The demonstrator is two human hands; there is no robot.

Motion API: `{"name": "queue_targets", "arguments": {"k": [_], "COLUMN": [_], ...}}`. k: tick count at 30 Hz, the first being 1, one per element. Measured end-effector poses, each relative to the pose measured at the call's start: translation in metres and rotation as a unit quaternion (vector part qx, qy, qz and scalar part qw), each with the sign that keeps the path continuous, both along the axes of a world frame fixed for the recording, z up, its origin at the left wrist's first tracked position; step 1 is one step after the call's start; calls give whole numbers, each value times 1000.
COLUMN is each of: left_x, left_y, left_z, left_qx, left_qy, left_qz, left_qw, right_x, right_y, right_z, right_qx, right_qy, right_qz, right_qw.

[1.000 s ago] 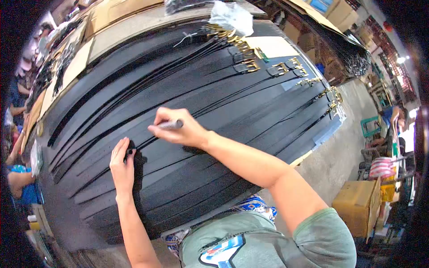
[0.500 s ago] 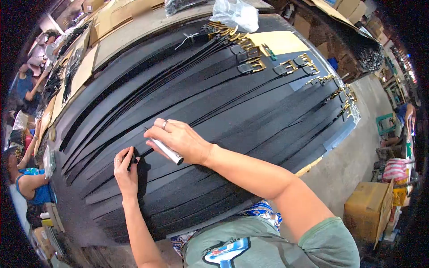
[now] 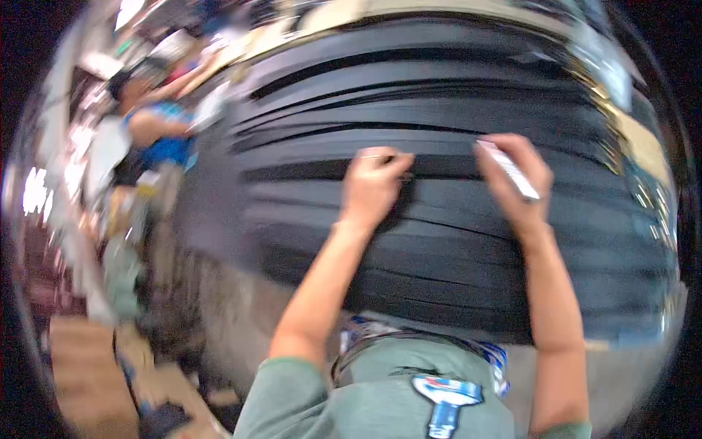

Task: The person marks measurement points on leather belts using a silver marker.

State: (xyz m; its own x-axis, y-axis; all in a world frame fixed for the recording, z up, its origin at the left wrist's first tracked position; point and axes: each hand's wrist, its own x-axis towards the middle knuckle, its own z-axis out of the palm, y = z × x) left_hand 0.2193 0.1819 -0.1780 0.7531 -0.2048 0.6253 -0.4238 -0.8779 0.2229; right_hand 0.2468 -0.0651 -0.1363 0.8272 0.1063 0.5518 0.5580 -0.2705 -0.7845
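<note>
Is holding a pen (image 3: 512, 172) in right hand (image 3: 530, 175) over black straps (image 3: 303, 170); is pinching small dark thing (image 3: 395, 166) in left hand (image 3: 371, 186).

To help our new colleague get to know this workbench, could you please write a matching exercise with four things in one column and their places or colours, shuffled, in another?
Things
1. Marker
2. Belts
3. Buckles
4. Co-worker

Places and colours
A. Gold-coloured, towards the right side of the picture
B. Wearing blue, at the left of the picture
C. Held in the right hand
D. Black, lying lengthwise across the table

Right pairs: 1-C, 2-D, 3-A, 4-B
</note>
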Motion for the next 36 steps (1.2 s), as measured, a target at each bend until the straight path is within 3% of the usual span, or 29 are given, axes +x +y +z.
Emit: {"name": "queue_targets", "arguments": {"k": [2, 21, 36], "left_x": [4, 1, 2], "left_y": [9, 5, 4], "left_z": [-13, -16, -16], "left_qx": [-25, -59, -65], "left_qy": [-16, -39, -44], "left_qz": [-22, -32, -36], "left_qw": [999, 997, 996], "right_x": [4, 8, 10], "right_y": [0, -3, -6], "right_z": [-2, -11, -13], "right_qx": [29, -85, -82], "right_qy": [48, 16, 10], "right_qz": [-9, -49, -50], "right_qw": [998, 995, 995]}}
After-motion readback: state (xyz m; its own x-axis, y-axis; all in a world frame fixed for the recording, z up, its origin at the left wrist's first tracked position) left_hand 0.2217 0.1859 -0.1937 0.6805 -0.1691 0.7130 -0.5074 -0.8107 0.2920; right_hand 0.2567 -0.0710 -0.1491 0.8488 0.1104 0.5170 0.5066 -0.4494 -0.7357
